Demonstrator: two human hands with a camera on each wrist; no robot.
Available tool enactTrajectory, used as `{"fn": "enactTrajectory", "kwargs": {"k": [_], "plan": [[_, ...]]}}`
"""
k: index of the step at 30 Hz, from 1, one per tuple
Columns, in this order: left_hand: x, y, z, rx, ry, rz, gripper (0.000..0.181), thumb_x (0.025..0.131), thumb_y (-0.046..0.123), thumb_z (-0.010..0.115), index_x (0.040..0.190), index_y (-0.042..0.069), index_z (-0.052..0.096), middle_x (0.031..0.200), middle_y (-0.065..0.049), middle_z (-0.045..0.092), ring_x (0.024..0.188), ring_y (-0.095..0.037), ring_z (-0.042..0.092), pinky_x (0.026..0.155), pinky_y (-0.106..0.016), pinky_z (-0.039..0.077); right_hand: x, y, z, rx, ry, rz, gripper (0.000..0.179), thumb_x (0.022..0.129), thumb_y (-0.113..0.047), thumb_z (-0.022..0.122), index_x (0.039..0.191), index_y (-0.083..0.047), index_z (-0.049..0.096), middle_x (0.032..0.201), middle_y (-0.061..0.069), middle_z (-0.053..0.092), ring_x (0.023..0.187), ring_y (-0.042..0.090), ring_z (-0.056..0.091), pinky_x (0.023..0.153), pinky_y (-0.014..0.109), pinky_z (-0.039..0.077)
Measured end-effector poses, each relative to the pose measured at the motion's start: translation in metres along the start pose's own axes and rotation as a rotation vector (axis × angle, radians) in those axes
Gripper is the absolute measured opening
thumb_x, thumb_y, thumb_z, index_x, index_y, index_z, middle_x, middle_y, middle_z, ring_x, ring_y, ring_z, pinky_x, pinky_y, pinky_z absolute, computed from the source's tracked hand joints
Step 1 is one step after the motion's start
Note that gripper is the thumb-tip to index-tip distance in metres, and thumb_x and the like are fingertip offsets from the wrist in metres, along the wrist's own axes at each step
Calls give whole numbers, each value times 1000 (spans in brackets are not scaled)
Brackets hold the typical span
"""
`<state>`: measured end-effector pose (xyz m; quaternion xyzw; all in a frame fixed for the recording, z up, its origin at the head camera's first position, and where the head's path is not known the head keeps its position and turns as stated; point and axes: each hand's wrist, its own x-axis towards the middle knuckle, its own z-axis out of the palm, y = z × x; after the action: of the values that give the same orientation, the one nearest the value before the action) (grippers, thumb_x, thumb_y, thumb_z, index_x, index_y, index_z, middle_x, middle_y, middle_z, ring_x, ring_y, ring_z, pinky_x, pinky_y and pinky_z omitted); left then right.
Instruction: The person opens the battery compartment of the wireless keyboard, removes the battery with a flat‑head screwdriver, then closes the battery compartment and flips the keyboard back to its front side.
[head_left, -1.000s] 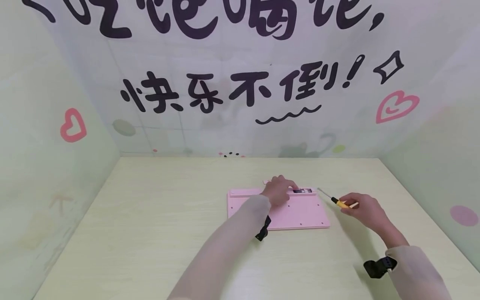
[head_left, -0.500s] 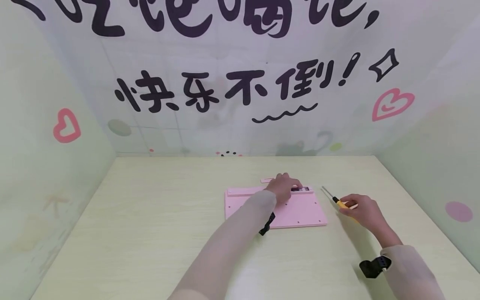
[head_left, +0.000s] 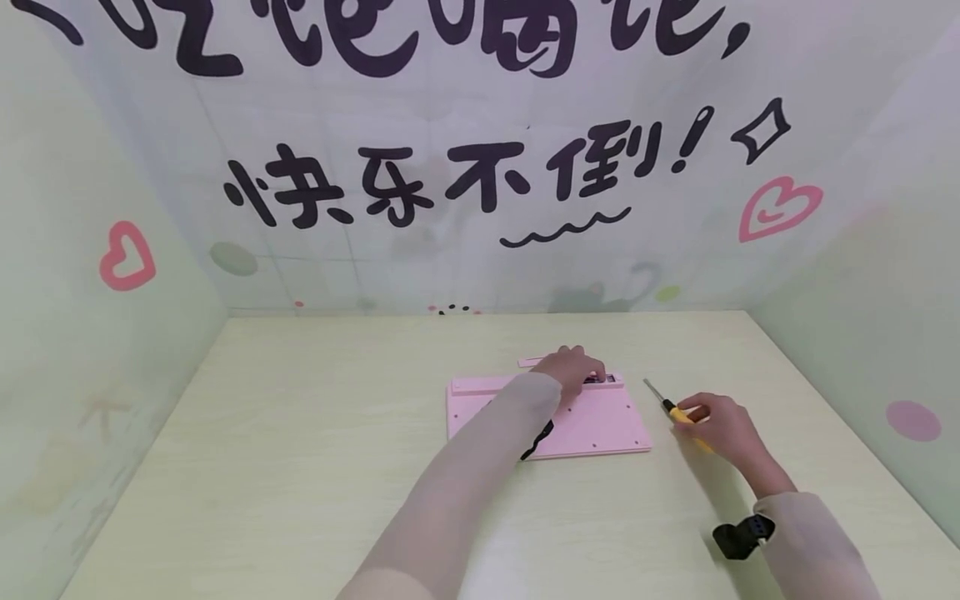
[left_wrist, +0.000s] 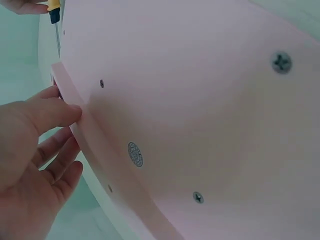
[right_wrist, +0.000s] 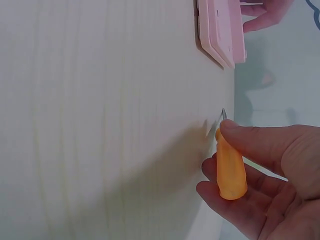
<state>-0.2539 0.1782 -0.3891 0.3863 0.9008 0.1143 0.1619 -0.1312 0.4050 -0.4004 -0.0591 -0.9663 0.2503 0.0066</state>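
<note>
A pink flat case, seemingly a keyboard (head_left: 600, 423) lying face down, has screws in its back and a raised ridge (left_wrist: 107, 152) along its far edge. My left hand (head_left: 573, 368) reaches across it to the battery compartment (head_left: 611, 378) in that ridge. In the left wrist view, the thumb (left_wrist: 64, 114) grips the ridge from one side, with curled fingers on the other; what the index fingertip touches inside is hidden. Right of the keyboard, my right hand (head_left: 723, 427) holds a screwdriver by its yellow handle (right_wrist: 231, 170), shaft pointing away toward the back.
Behind the keyboard lies a narrow pink strip (head_left: 528, 362), partly covered by the left hand. Everything rests on a pale wooden table (head_left: 300, 458), with printed cloth walls (head_left: 390, 267) at the back and both sides.
My left hand has shifted slightly right along the ridge, covering more of the compartment. A thin pale piece seen earlier beside the right fingers no longer shows; the screwdriver stays in that hand.
</note>
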Motion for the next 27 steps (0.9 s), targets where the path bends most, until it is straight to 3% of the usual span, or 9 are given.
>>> {"fn": "enactTrajectory", "kwargs": {"k": [7,18,27], "plan": [[-1,7,-4,210,-17,43,43,90,4,54,120,35,48,112,6,46,91,-11,41,69,-22,39,1,-3,3,-1,-43,71,34,77,-9,71,103,8,58,81,16,59,64,22,54,52,31,44],[11,11,5,340,19,32,33,92,13,53,115,35,44,111,3,46,88,-13,41,60,-24,42,3,-4,2,5,-100,170,36,78,-14,72,103,4,54,85,17,57,66,23,50,53,31,45],[22,19,5,414,-21,-19,30,90,21,57,112,33,40,103,4,47,84,-14,43,60,-24,43,0,-6,1,45,-128,202,41,79,-16,72,106,5,48,87,18,55,63,22,51,51,33,48]]}}
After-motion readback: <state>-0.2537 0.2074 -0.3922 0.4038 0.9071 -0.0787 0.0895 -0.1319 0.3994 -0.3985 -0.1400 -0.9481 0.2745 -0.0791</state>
